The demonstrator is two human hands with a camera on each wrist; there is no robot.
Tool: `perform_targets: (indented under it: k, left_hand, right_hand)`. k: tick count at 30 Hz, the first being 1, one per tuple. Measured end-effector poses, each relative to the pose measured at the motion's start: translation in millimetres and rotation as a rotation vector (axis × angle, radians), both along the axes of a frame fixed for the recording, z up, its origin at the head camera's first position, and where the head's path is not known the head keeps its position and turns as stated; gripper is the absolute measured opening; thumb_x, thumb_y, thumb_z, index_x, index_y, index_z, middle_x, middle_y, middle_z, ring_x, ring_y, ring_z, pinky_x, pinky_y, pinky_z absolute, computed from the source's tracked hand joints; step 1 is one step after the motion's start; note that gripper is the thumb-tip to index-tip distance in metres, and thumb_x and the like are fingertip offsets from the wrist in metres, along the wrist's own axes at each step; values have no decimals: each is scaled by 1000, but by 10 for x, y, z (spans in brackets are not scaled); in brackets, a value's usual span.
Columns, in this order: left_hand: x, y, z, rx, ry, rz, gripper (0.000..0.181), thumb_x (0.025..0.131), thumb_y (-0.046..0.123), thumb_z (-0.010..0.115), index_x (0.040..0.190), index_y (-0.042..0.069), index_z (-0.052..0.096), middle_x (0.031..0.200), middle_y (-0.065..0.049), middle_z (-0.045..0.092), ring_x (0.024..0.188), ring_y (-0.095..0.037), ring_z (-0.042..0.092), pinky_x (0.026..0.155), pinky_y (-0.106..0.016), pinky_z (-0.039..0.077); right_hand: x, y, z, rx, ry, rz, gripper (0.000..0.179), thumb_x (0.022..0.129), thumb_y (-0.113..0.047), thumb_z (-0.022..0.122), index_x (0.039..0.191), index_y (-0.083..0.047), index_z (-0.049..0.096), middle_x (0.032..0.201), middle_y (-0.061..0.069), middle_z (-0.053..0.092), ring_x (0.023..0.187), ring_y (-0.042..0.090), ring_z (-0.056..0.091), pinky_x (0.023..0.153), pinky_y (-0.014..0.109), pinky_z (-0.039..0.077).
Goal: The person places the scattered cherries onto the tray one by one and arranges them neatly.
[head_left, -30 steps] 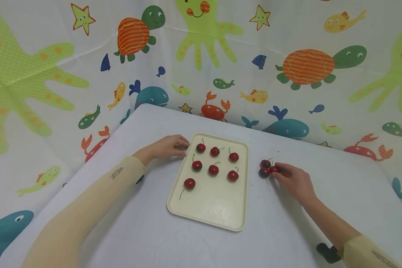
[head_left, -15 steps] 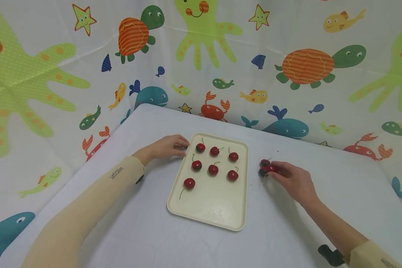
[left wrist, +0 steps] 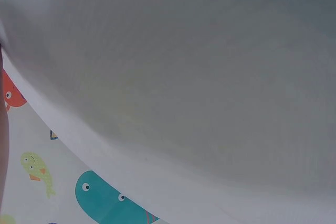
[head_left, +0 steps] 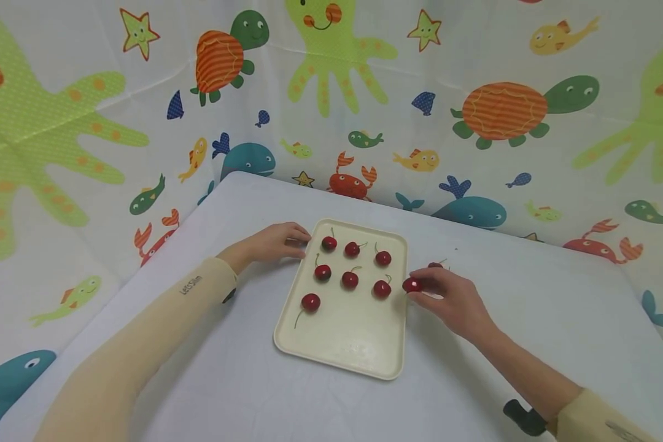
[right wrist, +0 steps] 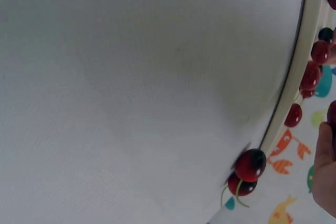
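Note:
My right hand (head_left: 457, 304) pinches a dark red cherry (head_left: 412, 285) between thumb and fingertips, over the right rim of the cream tray (head_left: 353, 341). Several cherries with stems stand on the tray, two rows of three and a single cherry (head_left: 310, 302) at the left below them. My left hand (head_left: 279, 241) rests at the tray's upper left edge, fingertips right at the rim. On the table behind the right hand another cherry (head_left: 434, 265) is partly hidden; the right wrist view shows two loose cherries (right wrist: 250, 164) there.
A white cloth covers the table (head_left: 215, 368). Behind it and at the left hangs a curtain (head_left: 320, 135) printed with sea animals. The left wrist view holds mostly white tablecloth (left wrist: 184, 93) with some curtain at lower left.
My right hand has picked a cherry from the group of three on the table and moved it left to the tray's edge. The left hand has stayed put.

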State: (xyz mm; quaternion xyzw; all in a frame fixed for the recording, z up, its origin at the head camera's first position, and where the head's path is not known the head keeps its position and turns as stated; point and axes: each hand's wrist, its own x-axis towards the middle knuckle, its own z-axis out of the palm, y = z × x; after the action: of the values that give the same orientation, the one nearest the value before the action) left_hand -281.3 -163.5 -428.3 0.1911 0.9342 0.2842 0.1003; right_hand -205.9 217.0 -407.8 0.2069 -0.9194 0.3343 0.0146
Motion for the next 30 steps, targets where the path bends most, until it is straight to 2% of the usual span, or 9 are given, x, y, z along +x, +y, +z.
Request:
perform_targets:
  k: [6,15,21,30]
  left_hand:
    - [-5,5,2,3,0,-1,46,84,27,66,126,12,56,131,-4,51,123,-22,46,104,-40,39]
    - [4,16,13,3,-1,6,46,84,27,67,126,12,57,130,-5,51,123,-23,46,104,-41,39]
    - [-16,19,-19,3,-10,19,45,84,27,67,126,14,57,129,-3,52,122,-20,47,104,-38,40]
    - [-7,9,-18,6,0,14,47,83,27,68,126,12,57,129,-4,52,121,-22,47,102,-39,41]
  right_hand:
    - [5,-146,-31,-48,-12,86,42,76,-24,75,115,-14,62,107,0,66,97,17,66,82,34,54]
    - [29,-356,-63,-68,-19,195,38,76,-22,75,112,-19,64,105,-7,65,95,9,64,82,27,54]
    - [68,-499,-85,-62,-37,223,40,76,-25,75,113,-17,64,105,-10,65,95,6,64,83,26,53]
    - [87,-665,-141,-30,-52,231,38,76,-26,75,112,-21,64,103,-13,65,94,4,63,83,23,53]
